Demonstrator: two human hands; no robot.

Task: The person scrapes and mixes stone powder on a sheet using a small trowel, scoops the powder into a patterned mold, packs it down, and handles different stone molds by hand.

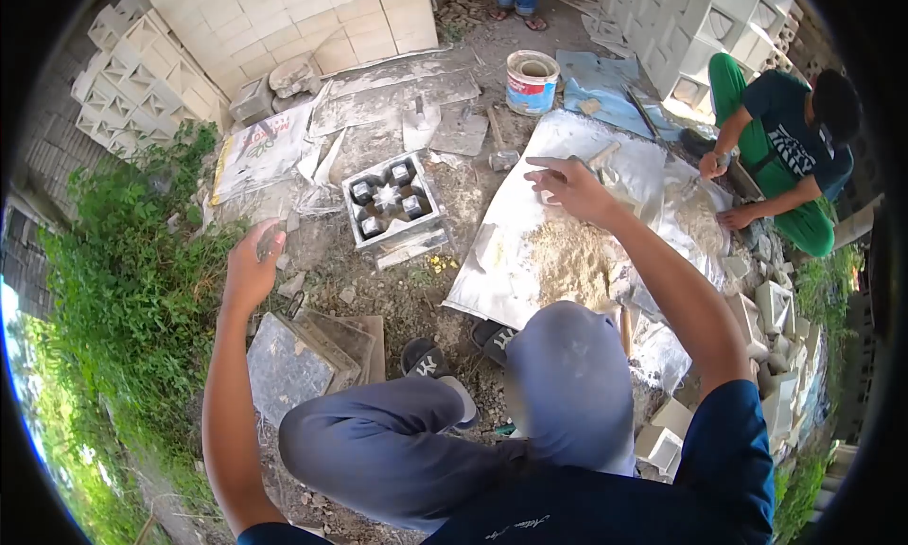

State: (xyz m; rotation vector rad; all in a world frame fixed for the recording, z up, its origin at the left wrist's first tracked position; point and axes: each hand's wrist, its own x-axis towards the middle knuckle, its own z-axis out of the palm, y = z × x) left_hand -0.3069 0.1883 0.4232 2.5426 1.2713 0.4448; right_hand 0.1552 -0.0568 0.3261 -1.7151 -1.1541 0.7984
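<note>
My left hand (253,266) is raised at the left, beside the green plants, with its fingers loosely curved and apart and nothing visible in them. My right hand (574,190) hovers above a white sack sheet (492,252), fingers spread and empty. Between the hands, on the ground, rests a square metal block mould (353,193) with several raised cores inside. A heap of pale sandy powder (566,266) lies on the sheet below my right forearm. Close to the sheet's far left edge is a hammer (502,158). Flat grey slabs (288,360) are stacked below my left hand.
A paint bucket (531,83) stands beyond the sheet. At the right another person (790,152) crouches with both hands low near the sheet. Pale patterned blocks (142,72) are stacked at the back left, with loose ones (776,308) at the right. Plants (113,261) grow at the left.
</note>
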